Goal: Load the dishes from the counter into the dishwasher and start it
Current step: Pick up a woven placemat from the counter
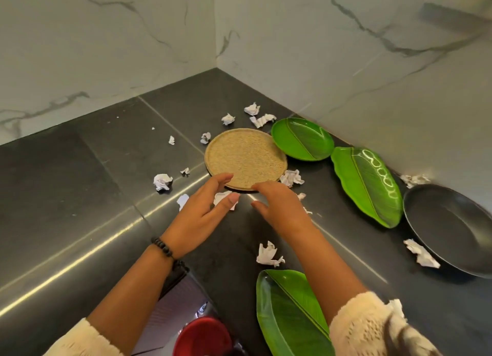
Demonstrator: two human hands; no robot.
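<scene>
Now our left hand point(198, 212) and right hand point(277, 204) are both open, the grip not yet closed, fingers just reaching the near rim of the woven plate point(246, 158), probably to lift it. Beyond it lie green leaf plates point(302, 138) and paper scraps point(162, 181) on the dark table point(80, 169), under marble walls point(106, 36).

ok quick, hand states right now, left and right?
Left hand: open, fingers reaching to the near rim of the round tan plate, holding nothing.
Right hand: open, fingertips at the same rim, no grip yet.
</scene>
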